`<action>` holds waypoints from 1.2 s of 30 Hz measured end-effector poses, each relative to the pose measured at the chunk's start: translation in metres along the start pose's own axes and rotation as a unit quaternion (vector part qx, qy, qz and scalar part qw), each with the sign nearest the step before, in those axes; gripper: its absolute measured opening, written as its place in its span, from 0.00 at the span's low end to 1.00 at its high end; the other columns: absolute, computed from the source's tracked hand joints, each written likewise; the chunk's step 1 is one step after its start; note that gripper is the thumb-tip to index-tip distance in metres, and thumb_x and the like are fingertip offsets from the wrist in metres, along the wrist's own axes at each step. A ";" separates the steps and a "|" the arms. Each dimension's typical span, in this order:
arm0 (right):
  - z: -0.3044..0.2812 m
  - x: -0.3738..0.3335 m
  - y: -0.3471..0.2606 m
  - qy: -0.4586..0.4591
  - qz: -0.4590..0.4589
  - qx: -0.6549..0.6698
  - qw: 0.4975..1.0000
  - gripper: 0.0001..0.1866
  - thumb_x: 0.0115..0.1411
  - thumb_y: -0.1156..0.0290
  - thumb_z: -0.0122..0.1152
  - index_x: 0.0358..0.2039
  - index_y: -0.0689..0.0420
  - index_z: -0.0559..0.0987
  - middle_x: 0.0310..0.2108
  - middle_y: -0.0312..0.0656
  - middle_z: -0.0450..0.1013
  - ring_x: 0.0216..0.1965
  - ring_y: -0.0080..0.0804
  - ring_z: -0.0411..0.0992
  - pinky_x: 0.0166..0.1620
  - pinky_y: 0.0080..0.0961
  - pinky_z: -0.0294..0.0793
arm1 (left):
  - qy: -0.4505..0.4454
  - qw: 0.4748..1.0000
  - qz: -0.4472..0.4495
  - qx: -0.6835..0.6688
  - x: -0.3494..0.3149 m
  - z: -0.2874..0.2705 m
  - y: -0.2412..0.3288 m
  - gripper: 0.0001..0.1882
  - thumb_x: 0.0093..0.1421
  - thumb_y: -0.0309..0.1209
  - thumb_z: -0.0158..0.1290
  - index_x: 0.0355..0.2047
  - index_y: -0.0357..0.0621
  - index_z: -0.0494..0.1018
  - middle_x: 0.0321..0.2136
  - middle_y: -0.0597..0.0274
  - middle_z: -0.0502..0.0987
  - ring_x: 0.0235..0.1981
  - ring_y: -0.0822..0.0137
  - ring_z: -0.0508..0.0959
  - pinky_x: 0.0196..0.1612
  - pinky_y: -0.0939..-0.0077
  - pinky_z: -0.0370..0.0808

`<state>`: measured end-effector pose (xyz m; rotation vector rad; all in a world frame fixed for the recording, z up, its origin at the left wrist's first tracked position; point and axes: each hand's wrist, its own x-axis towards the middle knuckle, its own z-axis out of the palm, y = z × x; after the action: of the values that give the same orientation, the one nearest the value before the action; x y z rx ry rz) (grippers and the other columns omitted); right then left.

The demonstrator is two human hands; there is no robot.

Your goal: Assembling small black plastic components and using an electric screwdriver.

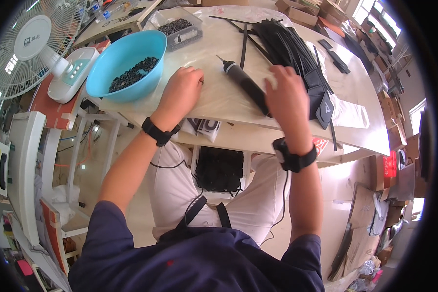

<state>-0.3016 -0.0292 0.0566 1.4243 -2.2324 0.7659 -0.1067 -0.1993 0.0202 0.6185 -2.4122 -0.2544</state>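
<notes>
- Black straps (280,41) lie in a loose bundle at the far right of the pale table (204,109); a dark flat piece with a white mark (322,106) lies nearer, at the bundle's near end.
- Black cylindrical tool (246,83) rests left of the straps; its thin pointed tip is toward the far left, its near end close beside the right hand (288,95).
- Right hand: fingers apart and slightly bent, between tool and straps; nothing seen clamped in it; contact with either cannot be confirmed.
- Left hand (184,87): fingers curled together low over the table, right of the blue bowl (119,57); whether a small piece is pinched at the fingertips, cannot tell.
- Small dark pieces (134,74) lie in the bowl; more of the like fill part of the clear box (193,38) beyond it.
- Step in hand, as judged: handling between pieces, tool and straps, with neither tool nor strap visibly gripped.
- Next move, as judged: lifting the tool would call for the right fingers to close round its barrel, the tip kept clear of the left hand; taking a strap would call for separating one from the overlapping bundle.
</notes>
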 end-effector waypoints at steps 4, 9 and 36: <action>-0.026 0.009 0.052 -0.083 0.166 -0.135 0.973 0.16 0.62 0.56 0.59 0.38 0.57 0.81 0.42 0.49 0.78 0.43 0.54 0.77 0.46 0.45 0.77 | -0.003 1.000 0.002 0.016 -0.001 0.002 0.001 0.04 0.57 0.21 0.55 0.33 0.36 0.76 0.34 0.51 0.79 0.41 0.49 0.77 0.45 0.59 0.75; -0.016 0.001 0.078 -0.130 0.193 -0.092 0.968 0.17 0.61 0.57 0.58 0.36 0.58 0.82 0.40 0.51 0.80 0.43 0.54 0.78 0.46 0.44 0.77 | 0.097 0.994 0.037 -0.039 -0.009 -0.010 0.051 0.07 0.57 0.22 0.56 0.37 0.36 0.77 0.36 0.51 0.79 0.42 0.49 0.77 0.47 0.60 0.75; -0.058 -0.049 0.098 0.139 0.206 0.468 0.848 0.09 0.71 0.71 0.54 0.40 0.62 0.79 0.31 0.30 0.75 0.28 0.12 0.64 0.32 0.12 0.64 | 0.028 0.986 0.146 -0.073 0.033 0.095 0.187 0.10 0.56 0.19 0.52 0.39 0.28 0.72 0.43 0.37 0.78 0.42 0.45 0.80 0.45 0.62 0.80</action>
<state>-0.3691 0.0751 0.0498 1.0131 -1.9873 2.2714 -0.2570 -0.0499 0.0233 0.1984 -2.3664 -0.2808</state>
